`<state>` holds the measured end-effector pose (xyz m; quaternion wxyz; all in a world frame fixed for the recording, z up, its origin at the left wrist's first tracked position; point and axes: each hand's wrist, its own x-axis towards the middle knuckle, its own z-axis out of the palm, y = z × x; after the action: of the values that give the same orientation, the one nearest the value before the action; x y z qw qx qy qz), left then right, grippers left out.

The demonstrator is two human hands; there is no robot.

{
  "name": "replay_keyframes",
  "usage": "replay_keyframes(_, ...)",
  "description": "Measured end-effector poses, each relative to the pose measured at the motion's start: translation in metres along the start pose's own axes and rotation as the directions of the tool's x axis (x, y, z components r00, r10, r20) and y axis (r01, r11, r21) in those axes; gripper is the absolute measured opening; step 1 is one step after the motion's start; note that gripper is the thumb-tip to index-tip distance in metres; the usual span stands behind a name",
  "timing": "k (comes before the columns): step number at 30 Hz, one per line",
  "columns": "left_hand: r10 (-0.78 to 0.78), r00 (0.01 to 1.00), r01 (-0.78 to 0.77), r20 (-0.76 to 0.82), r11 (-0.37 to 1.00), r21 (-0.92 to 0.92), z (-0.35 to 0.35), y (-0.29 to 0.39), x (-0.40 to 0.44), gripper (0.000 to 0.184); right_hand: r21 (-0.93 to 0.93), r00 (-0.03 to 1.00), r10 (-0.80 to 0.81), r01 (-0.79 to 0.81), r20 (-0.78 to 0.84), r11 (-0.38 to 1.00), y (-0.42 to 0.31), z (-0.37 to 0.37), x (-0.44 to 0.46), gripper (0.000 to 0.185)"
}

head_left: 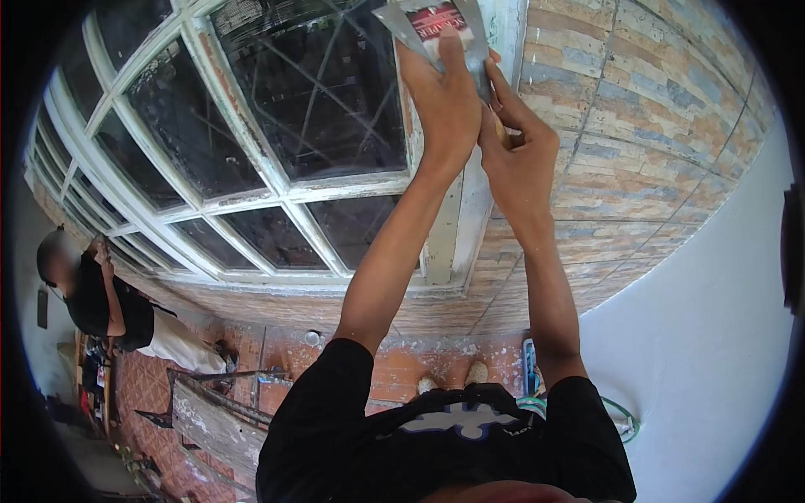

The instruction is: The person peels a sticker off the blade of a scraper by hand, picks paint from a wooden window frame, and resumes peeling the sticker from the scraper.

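At the top of the head view, my left hand grips a wide silver scraper with a red and white label, its thumb pressed on the label. My right hand, just beside it, is closed around a tan handle. A narrow grey metal part rises from that handle, partly hidden by my fingers; I cannot tell whether it is a separate tool. Both hands are in front of the white window frame, whose paint is worn and chipped.
Stone-patterned wall tiles lie right of the window. Paint flakes litter the red floor tiles. A worn wooden bench-like structure, a green hose and a small white cup are below. Another person stands at left by the window.
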<state>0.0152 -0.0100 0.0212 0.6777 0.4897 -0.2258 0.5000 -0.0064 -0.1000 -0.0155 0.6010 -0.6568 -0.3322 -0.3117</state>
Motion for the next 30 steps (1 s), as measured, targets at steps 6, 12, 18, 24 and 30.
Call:
replay_keyframes(6, -0.271, 0.962, 0.265, -0.019, 0.923, 0.280, -0.049, 0.008, -0.122, 0.027, -0.081, 0.999, 0.014, -0.011, 0.033, 0.997, 0.036, 0.000, -0.133, 0.067)
replay_keyframes(12, -0.919, 0.345, 0.815, -0.192, 0.192, 0.547, -0.185, -0.082, -0.438, 0.044, -0.284, 0.584, 0.763, -0.709, 0.277, 0.645, 0.123, -0.064, -0.376, 0.070)
replay_keyframes(18, -0.999, -0.036, 0.998, -0.025, -0.037, 0.056, -0.196, -0.070, -0.607, 0.038, -0.460, 0.239, 0.857, -0.761, 0.457, 0.457, 0.161, -0.151, -0.451, 0.049)
replay_keyframes(24, -0.975, -0.202, 0.978, -0.090, -0.197, -0.064, -0.118, -0.042, -0.619, 0.030, -0.517, 0.019, 0.858, -0.791, 0.514, 0.328, 0.192, -0.188, -0.505, 0.051)
replay_keyframes(30, -0.966, -0.226, 0.883, -0.128, -0.148, -0.445, -0.155, -0.055, -0.710, 0.033, -0.397, 0.021, 0.832, -0.872, 0.554, 0.286, 0.157, -0.197, -0.553, 0.054)
